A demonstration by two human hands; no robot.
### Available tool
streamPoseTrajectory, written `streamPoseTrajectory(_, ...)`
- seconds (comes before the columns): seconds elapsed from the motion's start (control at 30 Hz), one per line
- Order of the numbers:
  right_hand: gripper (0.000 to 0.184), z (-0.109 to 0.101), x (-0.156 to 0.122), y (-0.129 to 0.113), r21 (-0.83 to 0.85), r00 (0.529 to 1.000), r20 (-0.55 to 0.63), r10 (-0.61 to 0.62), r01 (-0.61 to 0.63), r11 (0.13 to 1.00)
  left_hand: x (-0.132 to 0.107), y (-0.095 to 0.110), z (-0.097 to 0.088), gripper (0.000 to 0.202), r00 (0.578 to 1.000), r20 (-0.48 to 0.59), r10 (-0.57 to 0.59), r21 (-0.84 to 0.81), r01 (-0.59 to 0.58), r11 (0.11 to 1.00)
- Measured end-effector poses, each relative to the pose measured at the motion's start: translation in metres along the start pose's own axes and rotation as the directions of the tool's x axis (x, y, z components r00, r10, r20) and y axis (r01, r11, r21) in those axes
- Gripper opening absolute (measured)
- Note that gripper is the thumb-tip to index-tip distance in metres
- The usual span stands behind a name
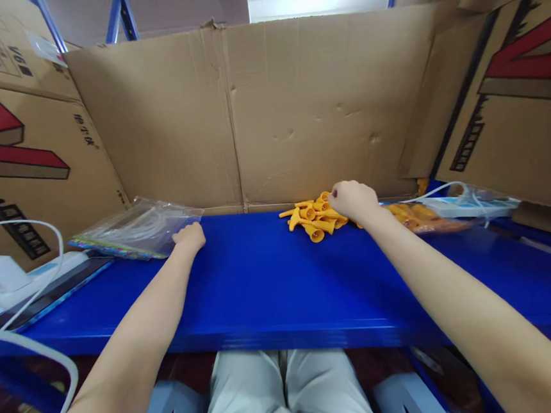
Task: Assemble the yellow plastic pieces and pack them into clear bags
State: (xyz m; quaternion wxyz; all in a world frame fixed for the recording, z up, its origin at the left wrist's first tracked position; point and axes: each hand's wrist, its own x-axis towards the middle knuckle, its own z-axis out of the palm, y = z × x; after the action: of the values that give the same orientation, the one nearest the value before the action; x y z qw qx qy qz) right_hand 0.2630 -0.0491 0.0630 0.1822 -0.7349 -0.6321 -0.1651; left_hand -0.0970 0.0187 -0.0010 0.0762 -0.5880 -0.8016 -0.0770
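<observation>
My left hand [190, 236] is closed at the right edge of a clear plastic bag [153, 217] with pale, curved strips inside and a colourful lower border. Its fingertips are turned away, so whether they grip the bag is hidden. On the right, my right hand [356, 199] is curled over the right side of a pile of small orange plastic pieces [322, 220], several with flared, cone-shaped ends. Whatever its fingers hold is out of sight. Behind that wrist lies a clear bag of orange pieces [418, 216].
The blue tabletop [262, 278] is backed by a cardboard panel [325, 112], with printed boxes at left [34, 150] and right [521, 101]. A white power strip [35, 279] with a charger and cable lies at left, beside a dark flat device [56, 293]. Another white cable [447, 186] runs at right.
</observation>
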Motion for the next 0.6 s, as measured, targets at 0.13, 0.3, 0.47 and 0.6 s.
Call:
streamPoseTrajectory(0.13, 0.033, 0.012, -0.003, -0.027, 0.029, 0.994, -0.034, -0.105, 0.106, 0.994, -0.007, -0.001, -0.008, 0.043, 0.999, -0.003, -0.055, 0.048, 0.055, 0.997)
streamPoseTrajectory(0.3, 0.034, 0.043, -0.017, -0.036, 0.027, 0.971, -0.013, -0.24, 0.24, 0.97, -0.007, -0.009, -0.012, 0.046, 0.991, 0.056, -0.12, -0.003, 0.12, 0.993)
streamPoseTrajectory(0.47, 0.03, 0.053, -0.023, -0.029, 0.038, 0.945, 0.152, -0.291, 0.288, 0.957, -0.006, -0.013, -0.012, 0.044, 0.992, 0.031, -0.124, -0.034, 0.125, 0.992)
streamPoseTrajectory(0.6, 0.03, 0.05, -0.024, -0.029, 0.046, 0.929, 0.22, -0.299, 0.296, 0.954, -0.005, -0.014, -0.011, 0.04, 0.997, -0.016, -0.08, -0.055, 0.079, 0.995)
